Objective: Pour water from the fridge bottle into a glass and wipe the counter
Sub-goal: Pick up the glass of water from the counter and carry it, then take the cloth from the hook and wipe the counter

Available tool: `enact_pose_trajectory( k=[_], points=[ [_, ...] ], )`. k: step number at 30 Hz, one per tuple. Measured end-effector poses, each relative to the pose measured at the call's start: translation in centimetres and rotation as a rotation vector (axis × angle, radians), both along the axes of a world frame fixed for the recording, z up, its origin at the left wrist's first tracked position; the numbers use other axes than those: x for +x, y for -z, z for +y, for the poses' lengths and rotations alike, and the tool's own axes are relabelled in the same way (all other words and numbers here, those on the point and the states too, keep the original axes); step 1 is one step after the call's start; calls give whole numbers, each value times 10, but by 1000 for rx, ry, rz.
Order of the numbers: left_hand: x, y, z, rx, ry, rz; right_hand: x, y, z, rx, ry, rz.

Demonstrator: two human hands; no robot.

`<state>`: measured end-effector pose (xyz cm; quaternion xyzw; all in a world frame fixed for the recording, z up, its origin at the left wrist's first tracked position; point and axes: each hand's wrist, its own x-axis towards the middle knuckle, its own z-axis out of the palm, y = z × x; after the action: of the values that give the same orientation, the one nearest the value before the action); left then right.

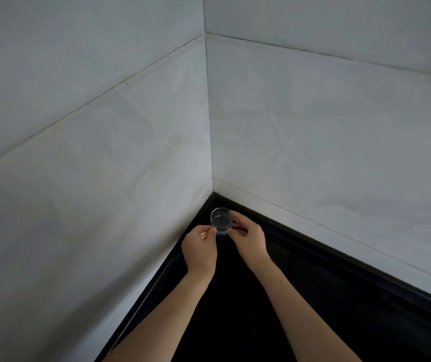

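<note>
We are holding the glass (221, 222) between both hands, deep in the corner where the two pale walls (313, 142) meet, over the dark counter (287, 296); whether its base is resting on that surface or hanging just above it we cannot tell.

What could go wrong from here, as we are judging it: the glass is sitting tight against the corner, so a careless lift could knock its rim on either wall. Only fingertips are gripping it, and smooth clear sides could slip and tip. Against the black surface, any spill would be hard to see when we come to wipe. No bottle is showing, so pouring looks like a step not yet done.

The glass is small, round and clear, upright, its mouth open toward us. A dark disc is showing inside, perhaps the counter seen through its base, perhaps a little water; we cannot say which.

Our left hand (200, 248) is pinching the near-left side with thumb and curled fingers. Our right hand (248, 236) is curling round the right side, fingers narrow on the wall of the glass. Both bare forearms are reaching in from below.
</note>
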<state>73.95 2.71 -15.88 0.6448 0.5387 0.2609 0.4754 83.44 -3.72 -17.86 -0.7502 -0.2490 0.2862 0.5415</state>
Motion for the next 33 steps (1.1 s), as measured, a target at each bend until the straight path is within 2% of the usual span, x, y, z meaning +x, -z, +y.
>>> enact_pose_trajectory(
  k=[13, 21, 30, 33],
  points=[
    [6, 14, 6, 14, 24, 24, 1, 9, 9, -28, 36, 23],
    [-9, 4, 2, -10, 215, 50, -3, -8, 0, -109, 22, 16],
    [-40, -49, -12, 283, 411, 169, -18, -69, -51, -100, 79, -54],
    [-51, -77, -22, 443, 497, 207, -31, -94, -82, -96, 66, -154]
  ],
)
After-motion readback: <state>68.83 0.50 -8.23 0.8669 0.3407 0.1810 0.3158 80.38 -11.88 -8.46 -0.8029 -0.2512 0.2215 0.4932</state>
